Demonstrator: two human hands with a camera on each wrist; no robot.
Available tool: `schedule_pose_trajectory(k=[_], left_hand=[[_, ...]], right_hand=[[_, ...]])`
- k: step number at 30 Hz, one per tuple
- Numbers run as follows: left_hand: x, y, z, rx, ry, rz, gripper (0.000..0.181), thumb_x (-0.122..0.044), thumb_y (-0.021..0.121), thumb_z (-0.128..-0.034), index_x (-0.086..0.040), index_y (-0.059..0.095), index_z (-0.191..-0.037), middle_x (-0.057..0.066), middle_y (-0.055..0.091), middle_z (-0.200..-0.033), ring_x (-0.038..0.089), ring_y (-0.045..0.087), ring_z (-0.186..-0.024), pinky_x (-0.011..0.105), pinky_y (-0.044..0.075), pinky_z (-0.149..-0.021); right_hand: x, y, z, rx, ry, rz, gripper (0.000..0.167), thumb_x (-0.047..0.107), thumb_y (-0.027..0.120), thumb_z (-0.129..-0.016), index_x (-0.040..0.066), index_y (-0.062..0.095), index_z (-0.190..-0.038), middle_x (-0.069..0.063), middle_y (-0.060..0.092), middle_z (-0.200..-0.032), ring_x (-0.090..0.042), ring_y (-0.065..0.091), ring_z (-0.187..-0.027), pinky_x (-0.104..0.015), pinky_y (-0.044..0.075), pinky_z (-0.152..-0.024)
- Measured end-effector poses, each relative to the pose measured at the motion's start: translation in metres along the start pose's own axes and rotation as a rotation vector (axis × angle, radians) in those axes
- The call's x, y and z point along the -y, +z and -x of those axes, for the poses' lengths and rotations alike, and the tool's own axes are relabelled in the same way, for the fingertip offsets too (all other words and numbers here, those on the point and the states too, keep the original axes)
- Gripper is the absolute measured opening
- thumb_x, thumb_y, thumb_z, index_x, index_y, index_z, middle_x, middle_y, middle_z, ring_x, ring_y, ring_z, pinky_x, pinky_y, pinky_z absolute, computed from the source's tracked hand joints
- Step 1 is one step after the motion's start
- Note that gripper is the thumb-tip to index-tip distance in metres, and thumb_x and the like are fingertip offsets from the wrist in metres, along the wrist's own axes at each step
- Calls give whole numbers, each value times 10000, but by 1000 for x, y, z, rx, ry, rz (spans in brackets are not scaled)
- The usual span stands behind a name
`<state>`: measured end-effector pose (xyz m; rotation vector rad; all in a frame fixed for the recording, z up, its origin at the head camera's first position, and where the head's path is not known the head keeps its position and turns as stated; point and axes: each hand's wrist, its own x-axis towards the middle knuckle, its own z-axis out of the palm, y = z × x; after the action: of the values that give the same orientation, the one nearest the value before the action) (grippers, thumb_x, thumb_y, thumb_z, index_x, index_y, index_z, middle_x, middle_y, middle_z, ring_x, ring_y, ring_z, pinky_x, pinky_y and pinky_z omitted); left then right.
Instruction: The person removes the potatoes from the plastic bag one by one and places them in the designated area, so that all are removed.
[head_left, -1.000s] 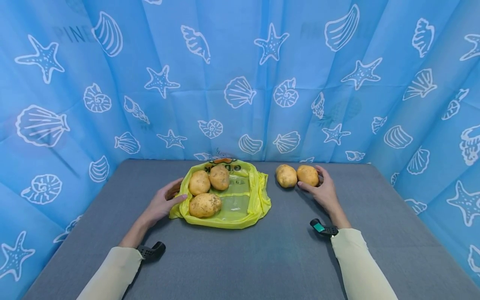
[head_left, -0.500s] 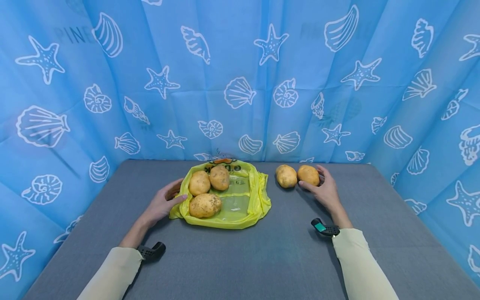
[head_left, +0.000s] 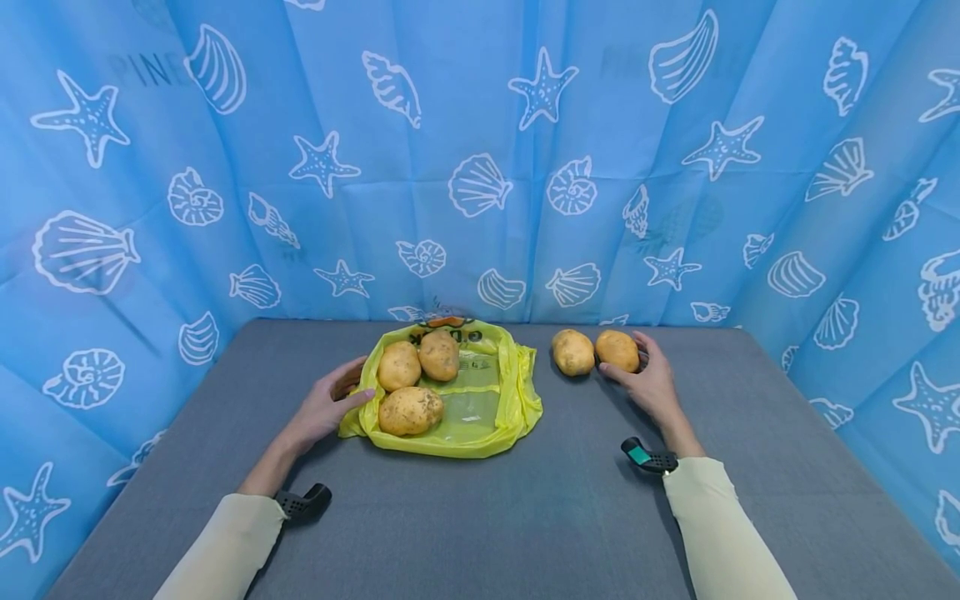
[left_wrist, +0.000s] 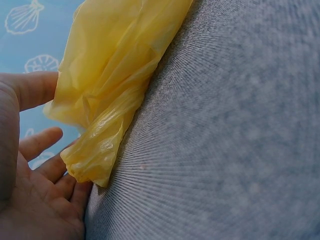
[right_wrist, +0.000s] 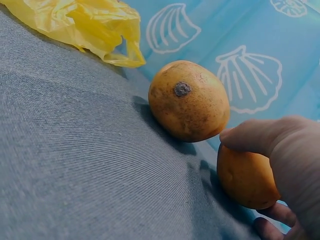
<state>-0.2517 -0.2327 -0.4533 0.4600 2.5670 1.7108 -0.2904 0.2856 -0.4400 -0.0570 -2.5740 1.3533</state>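
Observation:
A yellow plastic bag [head_left: 517, 408] lies on its back with its mouth spread wide. Inside it, on its left side, are three potatoes: one at the upper left [head_left: 398, 366], one beside it [head_left: 438, 355] and a larger one in front [head_left: 410, 411]. At the bag's left edge my left hand [head_left: 327, 403] touches the plastic with its thumb, fingers loosely spread; in the left wrist view the yellow bag [left_wrist: 115, 65] sits beside them. My right hand [head_left: 651, 379] holds a potato [head_left: 617, 350] between thumb and fingers on the table. Another potato [right_wrist: 189, 101] lies just left of it.
Grey cloth covers the table [head_left: 480, 525]. A blue curtain [head_left: 480, 100] with white shells and starfish stands behind it and along both sides. Each wrist wears a black band, the left band [head_left: 303, 502] and the right band [head_left: 648, 457].
My right hand and the potato in it have shifted very slightly to the right since one second ago. The left hand and the bag have stayed in place.

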Motion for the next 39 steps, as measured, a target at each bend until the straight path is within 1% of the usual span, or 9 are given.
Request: schedule_pose_trajectory(k=[7, 14, 24, 39], left_hand=[[2, 0, -1, 2, 4, -8, 657, -250, 629, -1026, -30, 338, -1572, 246, 428, -1526, 423, 389, -1402, 602, 270, -1156], [1, -1, 0, 5, 28, -9, 644, -225, 621, -1030, -16, 338, -1569, 256, 428, -1523, 431, 391, -1399, 614, 275, -1148], [-1, 0, 0, 5, 10, 0, 644, -233, 624, -1029, -27, 342, -1570, 244, 422, -1534, 419, 382, -1410, 611, 265, -1156], [-1, 0, 0, 6, 9, -5, 647, -230, 625, -1026, -17, 341, -1568, 252, 421, -1531, 427, 377, -1412, 618, 260, -1157]], right_hand=[[1, 2, 0, 5, 2, -14, 894, 239, 779, -914, -38, 242, -1573, -333, 351, -1521, -469, 398, -1355, -593, 351, -1102], [2, 3, 1, -1, 14, -7, 888, 244, 779, -916, -30, 247, -1573, -328, 353, -1524, -466, 400, -1359, -588, 355, -1104], [3, 5, 0, -5, 21, 1, 883, 255, 779, -917, -27, 256, -1570, -327, 354, -1527, -468, 410, -1356, -585, 365, -1100], [2, 2, 1, 11, 0, 2, 907, 275, 777, -914, -26, 236, -1578, -327, 319, -1547, -476, 374, -1379, -602, 346, -1106]])
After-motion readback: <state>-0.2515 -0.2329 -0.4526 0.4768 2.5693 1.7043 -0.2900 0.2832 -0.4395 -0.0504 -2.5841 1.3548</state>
